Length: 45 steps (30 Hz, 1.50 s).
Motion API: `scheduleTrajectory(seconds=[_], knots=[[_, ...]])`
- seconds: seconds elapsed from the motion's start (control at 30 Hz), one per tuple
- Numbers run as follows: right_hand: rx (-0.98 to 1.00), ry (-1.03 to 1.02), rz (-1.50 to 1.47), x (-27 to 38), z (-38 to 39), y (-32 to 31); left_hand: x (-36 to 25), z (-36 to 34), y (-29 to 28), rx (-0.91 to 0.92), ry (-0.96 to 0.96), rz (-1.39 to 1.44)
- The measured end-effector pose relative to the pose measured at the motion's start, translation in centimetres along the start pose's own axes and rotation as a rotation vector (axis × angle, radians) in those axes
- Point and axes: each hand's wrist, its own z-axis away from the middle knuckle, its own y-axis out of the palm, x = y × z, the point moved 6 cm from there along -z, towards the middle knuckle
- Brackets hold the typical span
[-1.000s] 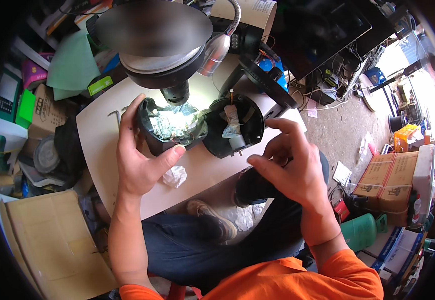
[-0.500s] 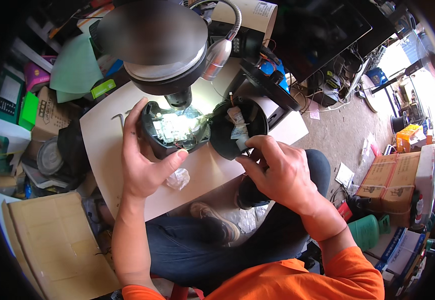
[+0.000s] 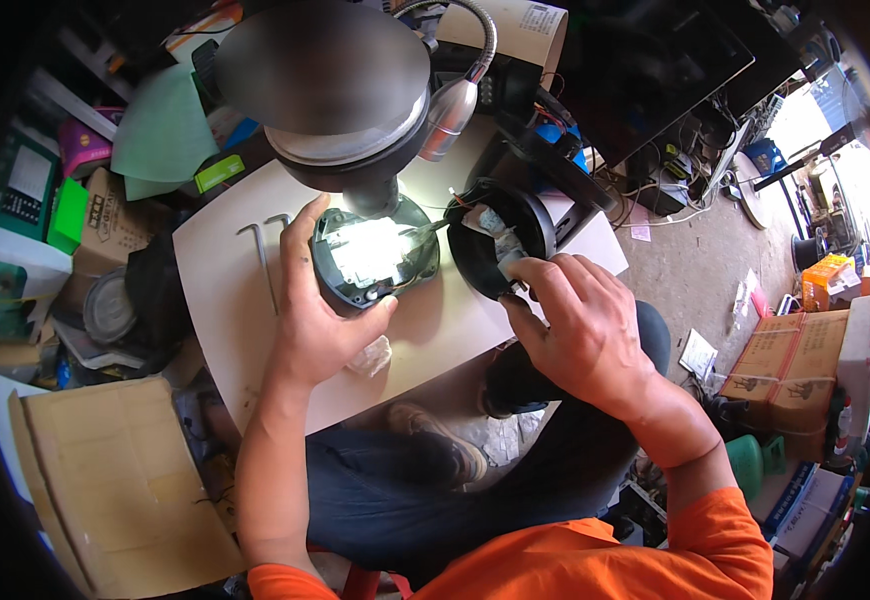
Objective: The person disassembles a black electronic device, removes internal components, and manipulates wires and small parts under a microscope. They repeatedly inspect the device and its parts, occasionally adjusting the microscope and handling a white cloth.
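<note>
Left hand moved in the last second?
Yes: the left hand has shifted slightly right, away from the L-shaped rod lying on the table.

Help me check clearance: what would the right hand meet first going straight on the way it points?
Likely the open black shell, directly ahead of the right hand; exact depth is unclear.

Glare-hidden circuit board (image 3: pixel 363 252); blurred disc (image 3: pixel 320 70)

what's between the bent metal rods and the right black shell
The left hand and the open black shell it grips, a brightly lit board inside, as the head view shows.
</note>
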Motion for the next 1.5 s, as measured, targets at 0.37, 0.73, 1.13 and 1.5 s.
scheduleTrajectory(seconds=[0.37,0.73,1.13,1.5], knots=[[-0.028,-0.195,0.099,1.1,-0.2,1.6,0.0,0.0,1.0,-0.108,-0.042,-0.259],[-0.281,-0.079,-0.183,-0.8,-0.2,-1.7,-0.3,-0.1,0.1,-0.055,0.036,-0.281],[-0.293,0.398,-0.228,-8.1,1.6,-0.5,0.2,-0.8,0.8,-0.081,-0.026,-0.298],[-0.205,0.54,-0.728,-11.5,1.9,2.2,0.3,-0.7,0.7,-0.051,-0.016,-0.305]])
